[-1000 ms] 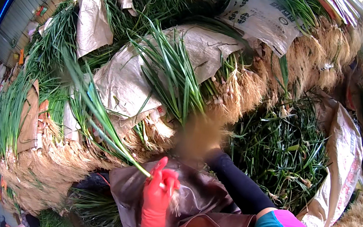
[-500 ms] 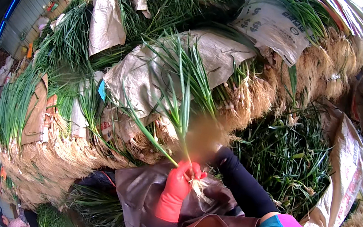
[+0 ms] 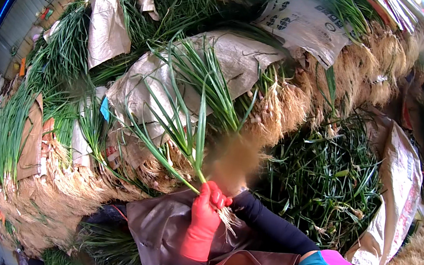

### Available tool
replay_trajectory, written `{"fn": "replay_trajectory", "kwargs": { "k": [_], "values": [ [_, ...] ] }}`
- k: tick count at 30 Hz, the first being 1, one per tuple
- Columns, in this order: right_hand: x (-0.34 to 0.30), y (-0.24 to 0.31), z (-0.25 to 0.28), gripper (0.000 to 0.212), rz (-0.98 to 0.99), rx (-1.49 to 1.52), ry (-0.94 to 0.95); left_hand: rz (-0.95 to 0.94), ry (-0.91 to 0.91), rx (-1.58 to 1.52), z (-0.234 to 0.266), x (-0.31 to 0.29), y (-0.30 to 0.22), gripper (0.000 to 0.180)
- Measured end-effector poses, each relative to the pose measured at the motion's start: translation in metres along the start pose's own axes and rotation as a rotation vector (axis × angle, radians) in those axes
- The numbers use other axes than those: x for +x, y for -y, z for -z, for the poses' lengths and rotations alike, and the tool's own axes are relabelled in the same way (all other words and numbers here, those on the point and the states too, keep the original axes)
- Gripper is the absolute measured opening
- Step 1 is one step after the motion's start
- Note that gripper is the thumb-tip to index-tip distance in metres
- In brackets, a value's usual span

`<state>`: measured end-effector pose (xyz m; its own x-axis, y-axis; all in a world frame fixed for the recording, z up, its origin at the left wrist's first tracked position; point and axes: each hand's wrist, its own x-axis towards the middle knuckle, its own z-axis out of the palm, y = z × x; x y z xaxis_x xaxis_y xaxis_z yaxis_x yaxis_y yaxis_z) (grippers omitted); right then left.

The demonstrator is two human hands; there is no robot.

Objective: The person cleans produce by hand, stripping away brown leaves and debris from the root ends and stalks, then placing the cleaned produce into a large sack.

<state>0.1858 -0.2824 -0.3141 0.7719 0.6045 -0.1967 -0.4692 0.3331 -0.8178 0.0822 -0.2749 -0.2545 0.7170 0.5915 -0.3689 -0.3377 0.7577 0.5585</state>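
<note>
My left hand (image 3: 209, 201), in a red rubber glove, is closed around a few green garlic stalks (image 3: 194, 155) above my lap. Their long leaves point up and to the left, and pale roots (image 3: 227, 221) hang out below the glove. From the right, my right arm in a black sleeve (image 3: 275, 220) reaches toward the held stalks. A brown blur covers most of my right hand (image 3: 239, 188), hiding its fingers. Beyond the hands, a loose bunch of green garlic (image 3: 211, 85) lies on a pale woven sack (image 3: 159, 82).
Stacked green garlic with tan roots (image 3: 59, 189) lines the left side, and more roots (image 3: 366, 68) hang at the back right. A heap of cut green leaves (image 3: 326, 178) lies right, beside a white sack (image 3: 401, 179). A brown apron (image 3: 152, 228) covers my lap.
The view has shifted slightly, so the surroundings sit further left. The held stalks' leaves have swung and spread a little leftward. My right hand has come nearer my left, which still grips them.
</note>
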Motion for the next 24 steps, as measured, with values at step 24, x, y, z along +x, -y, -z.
{"fn": "replay_trajectory", "kwargs": {
  "k": [24],
  "values": [
    [0.013,0.082,0.045,0.032,0.494,-1.134,0.201,0.185,0.099,0.087,0.012,0.05,-0.007,0.026]
  ]
}}
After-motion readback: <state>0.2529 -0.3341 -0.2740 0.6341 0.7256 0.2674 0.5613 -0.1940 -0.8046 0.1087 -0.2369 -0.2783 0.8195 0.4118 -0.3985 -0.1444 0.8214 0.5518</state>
